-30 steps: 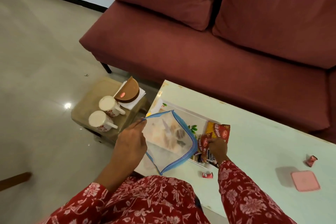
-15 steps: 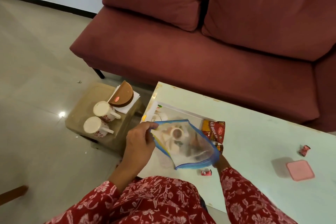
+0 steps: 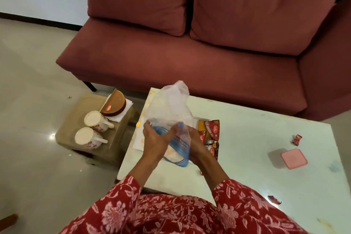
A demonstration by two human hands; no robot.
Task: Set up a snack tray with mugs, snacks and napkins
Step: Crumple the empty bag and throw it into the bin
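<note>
1. Left hand (image 3: 155, 138): fingers and thumb curled round the near-left side of a clear plastic bag (image 3: 171, 112) with a blue zip edge. The thumb lies across the bag's blue band.
2. Right hand (image 3: 197, 144): cupped against the right side of the same bag, fingers wrapped behind it. Both hands hold the bag between them, lifted above the bench (image 3: 256, 138).
3. The bag stands upright, its crumpled clear end pointing to the far side. Pale contents show through near the blue band; what they are cannot be told.
4. Snack packets (image 3: 209, 133): red and orange packets lie on the bench just right of the hands, partly hidden by the right hand.
5. Tray (image 3: 138, 138): a flat white tray lies at the left end of the bench, under and behind the bag. Only its left part is visible.
6. Two white mugs (image 3: 95, 129) with red flower print lie on their sides on a low tan stool (image 3: 79, 118) left of the bench, handles pointing right.
7. On the far part of the stool a brown half-round holder (image 3: 114, 105) rests on white napkins (image 3: 123, 114).
8. A pink lid (image 3: 293, 158) lies flat on the right part of the bench, well apart from the hands.
9. Small red wrappers (image 3: 296, 139) lie on the bench, one far of the pink lid, another near the bench's near edge.
10. A dark red sofa (image 3: 190, 53) stands beyond the bench.
</note>
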